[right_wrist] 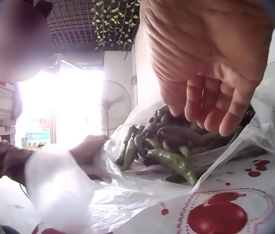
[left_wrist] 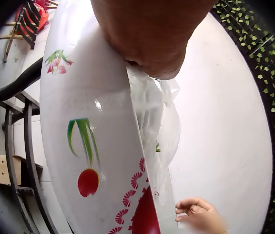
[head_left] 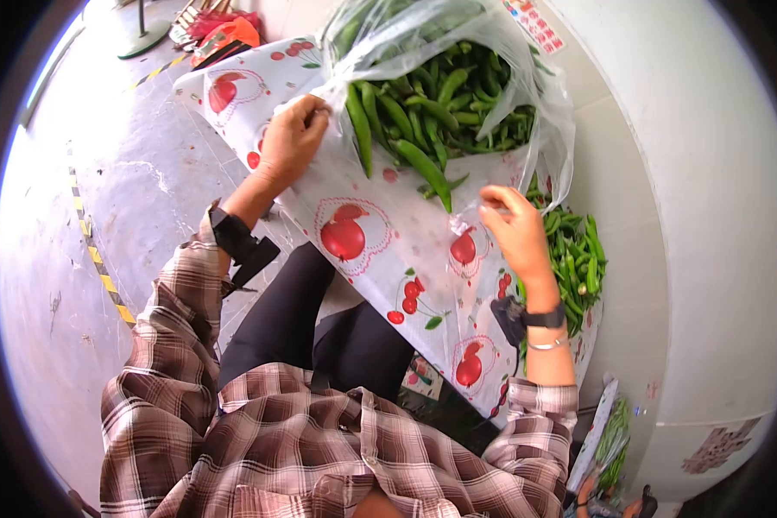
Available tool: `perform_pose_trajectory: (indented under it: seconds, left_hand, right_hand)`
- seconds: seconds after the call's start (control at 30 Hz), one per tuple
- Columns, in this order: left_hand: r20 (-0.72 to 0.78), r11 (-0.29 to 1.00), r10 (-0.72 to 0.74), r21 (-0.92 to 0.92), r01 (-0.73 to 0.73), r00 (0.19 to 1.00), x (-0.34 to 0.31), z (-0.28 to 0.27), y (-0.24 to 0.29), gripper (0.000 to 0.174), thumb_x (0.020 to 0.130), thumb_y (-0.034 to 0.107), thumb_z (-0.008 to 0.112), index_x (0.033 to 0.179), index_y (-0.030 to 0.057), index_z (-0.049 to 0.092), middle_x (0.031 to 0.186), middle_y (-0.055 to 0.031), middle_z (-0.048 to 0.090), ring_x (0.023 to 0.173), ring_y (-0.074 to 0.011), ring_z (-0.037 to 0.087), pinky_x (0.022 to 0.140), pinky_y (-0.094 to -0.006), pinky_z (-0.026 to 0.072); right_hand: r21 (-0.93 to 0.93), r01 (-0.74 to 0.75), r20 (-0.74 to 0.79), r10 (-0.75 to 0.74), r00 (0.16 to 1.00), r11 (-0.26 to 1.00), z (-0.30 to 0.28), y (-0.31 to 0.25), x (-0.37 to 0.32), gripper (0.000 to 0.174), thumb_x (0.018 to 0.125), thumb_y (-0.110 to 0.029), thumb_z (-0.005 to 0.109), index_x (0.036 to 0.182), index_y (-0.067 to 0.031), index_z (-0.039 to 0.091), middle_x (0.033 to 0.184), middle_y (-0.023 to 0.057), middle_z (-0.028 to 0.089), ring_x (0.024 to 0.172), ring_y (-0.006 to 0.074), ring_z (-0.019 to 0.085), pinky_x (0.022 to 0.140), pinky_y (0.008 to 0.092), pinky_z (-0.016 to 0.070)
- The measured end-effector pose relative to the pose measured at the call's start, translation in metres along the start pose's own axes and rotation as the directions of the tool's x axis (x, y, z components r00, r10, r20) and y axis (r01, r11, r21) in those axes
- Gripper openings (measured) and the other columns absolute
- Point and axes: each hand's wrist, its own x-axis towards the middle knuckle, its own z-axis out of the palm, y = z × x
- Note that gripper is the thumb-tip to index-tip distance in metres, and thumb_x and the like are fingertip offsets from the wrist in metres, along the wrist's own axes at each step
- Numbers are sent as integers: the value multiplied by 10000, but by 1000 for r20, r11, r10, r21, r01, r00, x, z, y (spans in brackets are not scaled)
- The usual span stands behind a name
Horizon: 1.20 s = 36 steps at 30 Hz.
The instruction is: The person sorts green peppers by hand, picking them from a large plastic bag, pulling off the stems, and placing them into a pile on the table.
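A clear plastic bag [head_left: 552, 112] full of green peppers [head_left: 423, 104] lies on its side on the patterned tablecloth [head_left: 380, 285], its mouth toward the person. My left hand [head_left: 295, 142] has its fingers curled on the bag's left edge; in the left wrist view this hand [left_wrist: 147, 34] covers part of the plastic. Near the mouth's right side, my right hand [head_left: 516, 231] hangs with fingers loosely bent and nothing in them. The right wrist view shows the right hand [right_wrist: 210, 63] above the peppers [right_wrist: 171, 141], fingers pointing down. One long pepper [head_left: 425, 166] sticks out over the bag's lip.
More green peppers [head_left: 574, 259] lie on the table's right side, beside the wall [head_left: 622, 207]. A red and orange bag [head_left: 226, 41] is on the floor at the upper left. Black metal bars [left_wrist: 27, 146] stand beside the table in the left wrist view.
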Motion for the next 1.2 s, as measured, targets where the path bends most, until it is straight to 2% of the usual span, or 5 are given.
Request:
perform_pose_trajectory:
  seconds: [0.23,0.43,0.77,0.83,1.2]
  left_hand:
    - [-2,999,40,31,-40,999,1,-2,6,157,875,113,576,952,-20,611,691,-120,573,618,-165,529,607,-309,440]
    - [3,1000,-5,12,5,1000,-1,-4,15,156,878,129,556,922,-10,610,768,-188,619,677,-323,601,649,-387,464]
    - [32,1000,-20,12,20,999,-1,-6,16,173,882,145,565,933,-14,612,748,-186,609,650,-301,588,639,-380,458]
    - [13,1000,-14,21,14,1000,0,-5,15,169,881,139,561,934,-13,613,748,-186,609,648,-301,588,638,-375,458]
    - [33,999,-45,25,44,998,0,-5,14,176,878,142,566,943,-16,614,763,-192,617,664,-303,599,644,-373,462]
  right_hand:
    - [-389,213,-32,-245,969,896,62,25,81,557,728,-248,743,1190,4,562,1143,173,623,1041,347,543,935,401,437]
    - [-478,89,34,-83,996,874,72,11,91,651,670,-292,764,1216,-15,540,1125,167,633,1032,384,529,913,445,447]
    - [-462,113,2,-126,992,880,81,15,82,629,681,-239,727,1227,-5,518,1075,200,638,1018,389,545,897,446,467]
    - [-492,-20,-9,18,1000,870,80,10,82,655,683,-233,724,1252,-2,497,1079,199,635,1023,386,543,899,449,463]
    - [-352,66,19,-64,998,934,80,13,63,638,775,-266,677,1304,7,448,1027,250,636,975,429,586,865,456,470]
